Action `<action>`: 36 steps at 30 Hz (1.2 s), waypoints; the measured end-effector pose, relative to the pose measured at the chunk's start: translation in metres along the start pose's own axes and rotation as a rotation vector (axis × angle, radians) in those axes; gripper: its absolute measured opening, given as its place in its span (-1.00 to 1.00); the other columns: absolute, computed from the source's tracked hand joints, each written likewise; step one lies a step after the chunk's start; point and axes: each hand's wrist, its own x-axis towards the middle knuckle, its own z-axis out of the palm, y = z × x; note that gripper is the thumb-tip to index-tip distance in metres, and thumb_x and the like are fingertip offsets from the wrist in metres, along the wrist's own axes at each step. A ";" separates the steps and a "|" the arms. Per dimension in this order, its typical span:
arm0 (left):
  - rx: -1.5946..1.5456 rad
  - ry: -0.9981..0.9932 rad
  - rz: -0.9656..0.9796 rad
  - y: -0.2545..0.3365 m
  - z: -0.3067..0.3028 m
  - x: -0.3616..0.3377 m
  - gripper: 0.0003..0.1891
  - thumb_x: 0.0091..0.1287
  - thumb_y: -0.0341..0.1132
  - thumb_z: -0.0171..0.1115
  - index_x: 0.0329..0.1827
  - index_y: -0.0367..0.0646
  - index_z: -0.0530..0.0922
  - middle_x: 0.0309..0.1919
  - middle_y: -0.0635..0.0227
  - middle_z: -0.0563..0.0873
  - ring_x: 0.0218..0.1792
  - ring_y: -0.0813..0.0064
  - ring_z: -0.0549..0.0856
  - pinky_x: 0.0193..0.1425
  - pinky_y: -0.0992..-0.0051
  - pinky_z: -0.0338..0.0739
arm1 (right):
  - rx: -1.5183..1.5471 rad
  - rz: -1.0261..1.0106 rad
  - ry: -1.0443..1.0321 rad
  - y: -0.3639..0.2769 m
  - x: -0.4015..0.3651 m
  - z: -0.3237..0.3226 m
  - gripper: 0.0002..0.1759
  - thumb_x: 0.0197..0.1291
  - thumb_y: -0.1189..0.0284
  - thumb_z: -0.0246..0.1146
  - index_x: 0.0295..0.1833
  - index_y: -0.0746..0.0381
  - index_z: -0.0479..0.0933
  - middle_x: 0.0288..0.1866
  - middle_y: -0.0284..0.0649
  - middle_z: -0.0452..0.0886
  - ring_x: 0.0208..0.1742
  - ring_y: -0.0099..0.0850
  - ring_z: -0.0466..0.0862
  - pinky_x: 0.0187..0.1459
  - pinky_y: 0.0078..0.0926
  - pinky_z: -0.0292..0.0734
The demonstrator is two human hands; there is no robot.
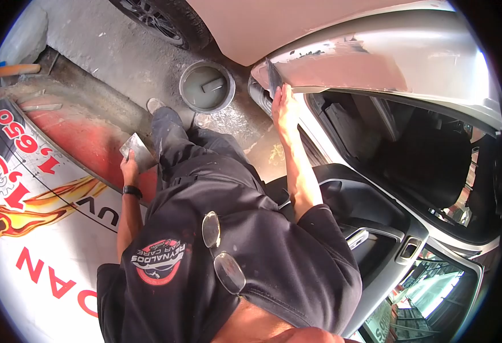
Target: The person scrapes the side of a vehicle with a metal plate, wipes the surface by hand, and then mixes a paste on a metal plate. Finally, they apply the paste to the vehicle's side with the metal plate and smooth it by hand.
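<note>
In the head view my left hand (129, 170) grips a thin, square, greyish flat metal plate (139, 153) by one corner, low at my left side. My right arm reaches forward to a silver car. With its fingers closed, my right hand (285, 107) holds a thin dark flat spreader (274, 76) at the edge of the car's body panel (342, 68). Pinkish-brown filler patches and dark chipped spots mark the panel's silver paint. Whether the spreader's far edge presses on the surface is hard to make out.
A round bucket (207, 87) of grey water with a dark rectangular block stands ahead on the concrete floor. The open car door (371, 228) is at my right. A printed banner (50, 240) lies at my left, and a car wheel (159, 22) is at the top.
</note>
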 end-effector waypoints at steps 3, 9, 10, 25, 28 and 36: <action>0.030 -0.002 -0.009 0.000 -0.002 0.002 -0.52 0.52 -0.09 0.14 0.20 -0.39 0.58 -0.01 0.18 0.72 -0.06 0.40 0.70 0.07 0.37 0.57 | -0.032 -0.064 0.048 0.005 -0.002 0.005 -0.91 0.37 0.49 0.17 -0.09 0.28 0.46 -0.38 0.04 0.64 -0.43 -0.01 0.70 -0.42 -0.18 0.61; 0.083 0.009 0.007 -0.002 -0.006 0.000 -0.52 0.52 -0.09 0.14 0.20 -0.39 0.58 -0.01 0.18 0.72 -0.05 0.40 0.69 0.08 0.37 0.56 | -0.075 -0.032 0.011 0.008 -0.005 0.007 -0.94 0.36 0.51 0.16 -0.10 0.23 0.45 -0.36 0.03 0.64 -0.45 -0.02 0.70 -0.42 -0.19 0.62; 0.071 0.006 0.003 -0.005 -0.007 0.001 -0.52 0.51 -0.09 0.14 0.20 -0.39 0.58 -0.01 0.18 0.72 -0.06 0.40 0.70 0.08 0.37 0.56 | -0.083 -0.022 -0.010 0.010 -0.006 0.008 -0.94 0.35 0.52 0.16 -0.11 0.22 0.44 -0.35 0.04 0.64 -0.44 -0.02 0.70 -0.42 -0.19 0.62; 0.013 0.013 -0.013 -0.021 -0.003 0.006 -0.50 0.50 -0.08 0.16 0.18 -0.42 0.59 -0.03 0.16 0.73 -0.07 0.38 0.70 0.07 0.37 0.57 | 0.028 0.080 -0.101 0.012 0.005 0.008 -0.91 0.37 0.49 0.15 -0.13 0.29 0.45 -0.36 0.14 0.64 -0.28 0.12 0.69 -0.25 -0.07 0.60; 0.041 -0.011 0.017 -0.025 -0.007 0.011 -0.49 0.49 -0.07 0.16 0.18 -0.43 0.58 -0.03 0.15 0.73 -0.07 0.38 0.70 0.07 0.37 0.57 | -0.020 0.061 -0.103 0.015 0.003 0.014 -0.89 0.39 0.46 0.14 -0.10 0.29 0.46 -0.35 0.14 0.64 -0.28 0.12 0.69 -0.25 -0.07 0.60; 0.040 -0.012 0.034 -0.005 0.000 -0.001 -0.50 0.50 -0.08 0.15 0.16 -0.45 0.59 -0.03 0.15 0.73 -0.08 0.39 0.70 0.07 0.38 0.57 | -0.027 0.092 -0.143 0.015 0.005 0.013 -0.86 0.38 0.44 0.14 -0.06 0.29 0.48 -0.35 0.15 0.65 -0.28 0.13 0.70 -0.23 -0.04 0.60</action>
